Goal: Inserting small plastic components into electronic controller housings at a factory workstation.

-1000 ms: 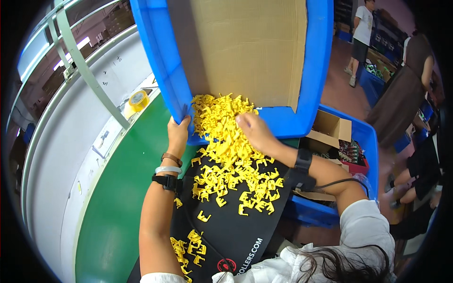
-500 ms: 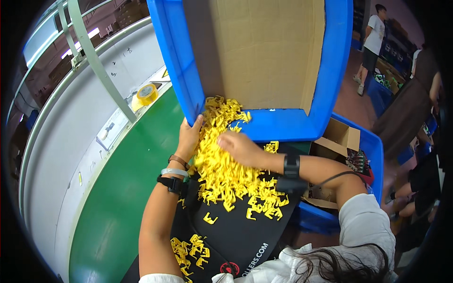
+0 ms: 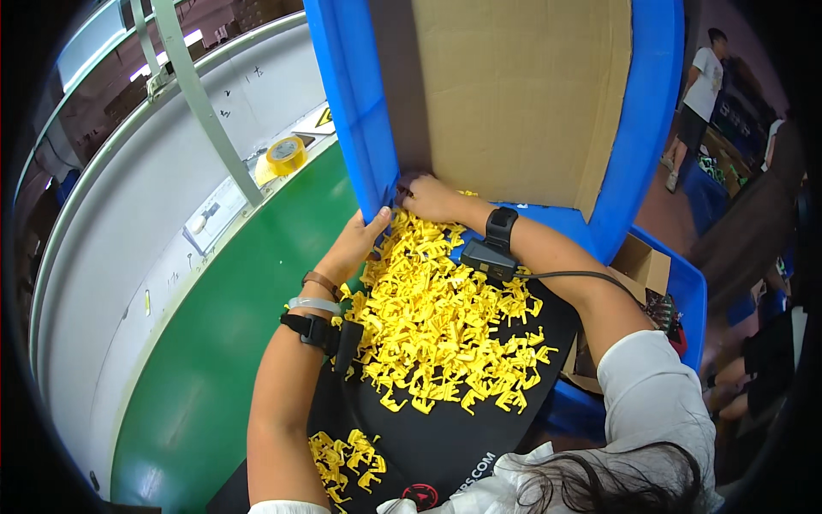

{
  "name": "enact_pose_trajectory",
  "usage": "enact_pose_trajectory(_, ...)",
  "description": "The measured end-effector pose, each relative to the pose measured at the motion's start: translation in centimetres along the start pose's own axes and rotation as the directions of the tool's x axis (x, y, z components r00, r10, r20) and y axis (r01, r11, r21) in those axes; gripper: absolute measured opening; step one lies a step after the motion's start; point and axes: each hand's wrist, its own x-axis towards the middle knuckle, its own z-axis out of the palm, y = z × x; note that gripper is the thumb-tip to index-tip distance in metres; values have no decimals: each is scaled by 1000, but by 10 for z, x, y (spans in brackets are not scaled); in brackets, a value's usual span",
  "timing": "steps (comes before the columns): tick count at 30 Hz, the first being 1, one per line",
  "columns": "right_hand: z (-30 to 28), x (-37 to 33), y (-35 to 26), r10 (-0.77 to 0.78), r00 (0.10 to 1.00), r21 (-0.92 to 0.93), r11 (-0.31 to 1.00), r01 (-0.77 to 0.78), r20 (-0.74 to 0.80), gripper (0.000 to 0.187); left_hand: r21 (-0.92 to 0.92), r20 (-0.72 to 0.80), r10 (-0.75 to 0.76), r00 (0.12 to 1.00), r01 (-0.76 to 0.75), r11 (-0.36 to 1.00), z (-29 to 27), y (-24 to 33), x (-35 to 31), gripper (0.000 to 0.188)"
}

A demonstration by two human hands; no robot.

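A large blue plastic bin (image 3: 368,120) stands tilted on its side, its mouth toward me and its bottom covered with cardboard (image 3: 522,103). My left hand (image 3: 355,240) is closed on the bin's near left edge. Inside the lower left corner is my right hand (image 3: 432,199), its fingers curled down against the corner; what they hold, if anything, is hidden. Small yellow plastic parts (image 3: 445,300) lie in a wide heap below the bin's lip, spread over a black mat (image 3: 402,437). A smaller group of yellow parts (image 3: 347,463) lies beside my left forearm.
A green work surface (image 3: 231,334) curves along the left, with a roll of yellow tape (image 3: 286,156) near a white wall panel (image 3: 94,317). Right of the mat, another blue bin (image 3: 692,300) holds an open cardboard box (image 3: 642,264). A person (image 3: 698,94) stands in the background.
My right hand has moved from over the heap up into the bin's corner. More yellow parts now cover the mat, spread wider, and fewer show in the bin. My left hand keeps its grip.
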Motion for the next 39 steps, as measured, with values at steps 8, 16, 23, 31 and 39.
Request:
enact_pose_trajectory(8,28,-74,-69,-142,962,363,930,50,232,32,-61,71,15,997,-11,998,-15,-20,5,44)
enact_pose_trajectory(16,-60,-83,-17,-233,970,262,934,245,-75,34,32,37,3,999,-5,999,1,-2,3,43)
enact_pose_trajectory(23,-11,-53,49,-371,925,-108,926,362,-82,37,27,44,-5,999,4,1000,-2,-2,9,40)
enact_pose_trajectory(31,26,-57,-23,-222,966,576,811,107,133,28,25,46,-35,998,34,999,-9,-13,12,41)
enact_pose_trajectory(39,-9,-152,-100,-495,868,1,869,495,-48,23,16,65,-15,998,14,1000,-1,2,5,42)
